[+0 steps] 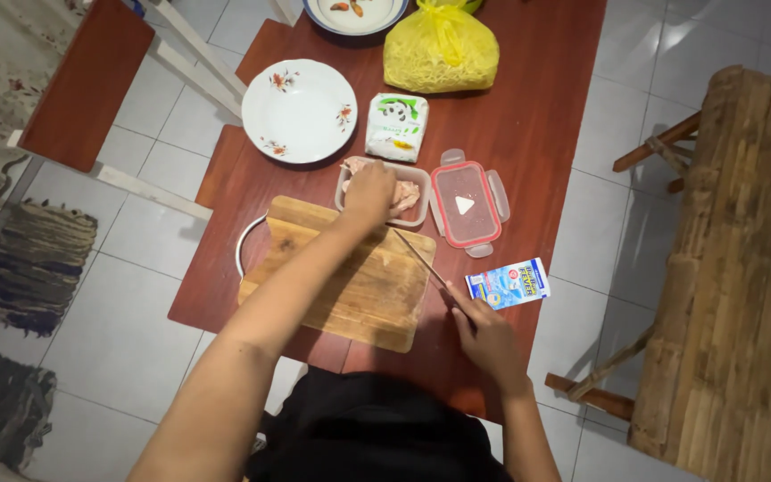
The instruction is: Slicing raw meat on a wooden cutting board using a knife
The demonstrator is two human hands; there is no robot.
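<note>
3 packages are lying on the dark red table (528,116). A tied yellow plastic bag (441,49), bulging and rounded, is sitting at the table's far edge. Just nearer than it, a small white pouch (396,127) with green and black markings is resting toward the middle of the table. A flat rectangular blue and white carton (508,283) with red touches is lying tilted near the table's right edge. No signs or screens are showing.
</note>
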